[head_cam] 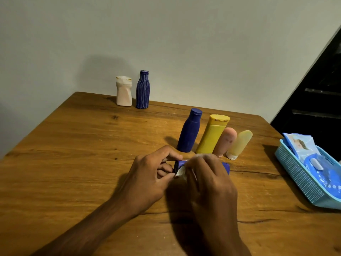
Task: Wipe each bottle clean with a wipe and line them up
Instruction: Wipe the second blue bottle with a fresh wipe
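Observation:
A small blue bottle (226,167) lies sideways between both hands near the table's middle, mostly hidden. My left hand (147,179) pinches its dark cap end. My right hand (210,179) wraps over the body and presses a white wipe (180,171) against it. Behind stand a blue bottle (189,131), a yellow bottle (212,134), a pink tube (225,143) and a pale yellow tube (239,144) close together. At the far edge by the wall, a white bottle (124,91) and a ribbed blue bottle (142,89) stand side by side.
A light blue plastic basket (295,174) holding wipe packets (302,145) sits at the right edge of the wooden table (73,163). A wall runs behind the table. A dark stair-like structure (317,93) rises at the far right.

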